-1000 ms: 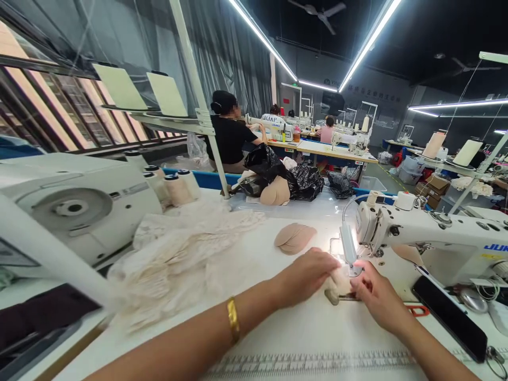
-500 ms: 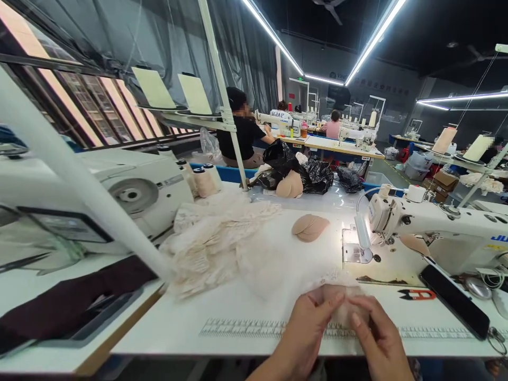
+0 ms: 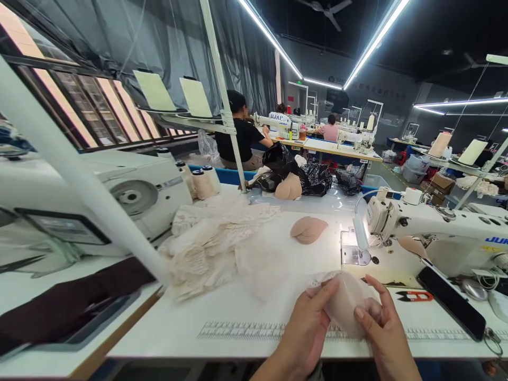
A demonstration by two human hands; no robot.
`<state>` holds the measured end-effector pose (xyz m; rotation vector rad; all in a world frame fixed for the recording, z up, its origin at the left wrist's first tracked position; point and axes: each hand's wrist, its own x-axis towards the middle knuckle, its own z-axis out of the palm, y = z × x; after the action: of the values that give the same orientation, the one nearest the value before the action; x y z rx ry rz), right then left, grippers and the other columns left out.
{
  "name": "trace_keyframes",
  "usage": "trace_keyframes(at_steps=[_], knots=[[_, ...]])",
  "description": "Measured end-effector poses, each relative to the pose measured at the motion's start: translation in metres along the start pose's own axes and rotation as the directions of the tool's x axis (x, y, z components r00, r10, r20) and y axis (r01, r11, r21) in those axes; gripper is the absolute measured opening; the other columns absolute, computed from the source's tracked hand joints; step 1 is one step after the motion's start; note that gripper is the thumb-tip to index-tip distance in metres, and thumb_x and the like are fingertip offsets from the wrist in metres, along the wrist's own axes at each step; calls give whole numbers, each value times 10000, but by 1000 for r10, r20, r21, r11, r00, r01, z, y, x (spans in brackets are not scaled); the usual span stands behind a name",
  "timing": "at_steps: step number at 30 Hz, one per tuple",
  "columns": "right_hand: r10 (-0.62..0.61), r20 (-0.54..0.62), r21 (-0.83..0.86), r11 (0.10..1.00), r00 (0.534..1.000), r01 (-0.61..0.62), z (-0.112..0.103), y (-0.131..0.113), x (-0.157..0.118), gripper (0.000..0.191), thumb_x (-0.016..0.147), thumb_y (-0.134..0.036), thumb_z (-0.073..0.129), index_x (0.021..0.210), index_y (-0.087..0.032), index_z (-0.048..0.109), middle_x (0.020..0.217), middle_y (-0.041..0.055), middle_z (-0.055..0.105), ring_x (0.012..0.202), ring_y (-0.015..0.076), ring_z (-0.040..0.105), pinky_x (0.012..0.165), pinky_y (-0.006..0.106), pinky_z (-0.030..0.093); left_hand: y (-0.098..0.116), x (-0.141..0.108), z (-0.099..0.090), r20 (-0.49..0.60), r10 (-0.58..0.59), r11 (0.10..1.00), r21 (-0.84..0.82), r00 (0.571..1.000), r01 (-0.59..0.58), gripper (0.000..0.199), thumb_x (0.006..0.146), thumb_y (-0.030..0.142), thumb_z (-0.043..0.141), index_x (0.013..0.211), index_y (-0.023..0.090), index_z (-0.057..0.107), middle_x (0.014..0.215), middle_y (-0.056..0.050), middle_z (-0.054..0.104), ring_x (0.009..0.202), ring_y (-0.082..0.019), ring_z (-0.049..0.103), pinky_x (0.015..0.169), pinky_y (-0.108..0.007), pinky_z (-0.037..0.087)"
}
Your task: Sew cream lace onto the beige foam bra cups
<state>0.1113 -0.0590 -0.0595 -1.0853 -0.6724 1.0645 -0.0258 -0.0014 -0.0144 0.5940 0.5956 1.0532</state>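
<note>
A beige bra cup with sheer, pale fabric over it is held between my hands above the table's front part. My left hand pinches its left edge, thumb on top. At the lower right edge, my right hand grips it with the thumb in front, the index finger raised. Pale lace shows along the cup's upper left rim. Beyond lies a small stack of beige pads. Left of my hands spreads a heap of cream lace fabric.
A white sewing machine stands at right, its lamp lit. Red-handled thread snips and a black phone lie nearby. A ruler strip runs along the front edge. A white stand pole crosses the left. Black plastic bags sit behind.
The cup has been tilted up so more of its smooth face shows between my hands. My right index finger has lifted away from it. The view has shifted slightly.
</note>
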Motion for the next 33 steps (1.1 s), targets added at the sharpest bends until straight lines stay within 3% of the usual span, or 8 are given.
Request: trace_keyframes(at_steps=[8, 14, 18, 27, 33], knots=[[-9, 12, 25, 1000, 1000, 9, -7, 4, 6, 881, 715, -504, 941, 1461, -296, 522, 781, -20, 731, 777, 224, 689, 751, 327, 552, 0, 0, 5, -53, 16, 1000, -3, 998, -16, 423, 696, 445, 946, 908, 99, 828, 942, -139, 798, 971, -308, 718, 849, -358, 561], [-8, -38, 63, 998, 999, 10, -4, 5, 7, 930, 680, -480, 962, 1458, -269, 498, 942, 40, 776, 874, 257, 726, 817, 381, 582, -2, 3, 7, -35, -9, 999, -45, 999, 8, 417, 712, 463, 926, 891, 101, 825, 962, -138, 790, 968, -296, 712, 761, -311, 552], [-10, -22, 46, 999, 1000, 11, -5, 5, 7, 932, 702, -481, 950, 1472, -267, 471, 996, 51, 785, 928, 252, 729, 861, 378, 575, -3, 3, 11, 27, 0, 999, -48, 1000, 1, 408, 768, 478, 891, 958, 125, 813, 1026, -125, 777, 983, -276, 698, 801, -315, 548], [-21, -27, 50, 998, 999, 22, -9, 8, 9, 948, 712, -492, 941, 1491, -288, 441, 996, 36, 778, 918, 259, 735, 832, 384, 582, -7, 8, 14, -19, -40, 999, -34, 999, 40, 474, 649, 463, 985, 930, 126, 803, 1002, -118, 772, 1008, -248, 671, 876, -287, 519], [-77, -61, -13, 997, 995, 76, -7, 5, 11, 954, 719, -479, 938, 1506, -275, 440, 1025, 32, 771, 987, 262, 733, 921, 402, 559, -5, 11, 20, 29, -60, 995, -72, 998, 62, 440, 669, 425, 975, 945, 133, 795, 953, -96, 761, 896, -213, 673, 808, -284, 536]])
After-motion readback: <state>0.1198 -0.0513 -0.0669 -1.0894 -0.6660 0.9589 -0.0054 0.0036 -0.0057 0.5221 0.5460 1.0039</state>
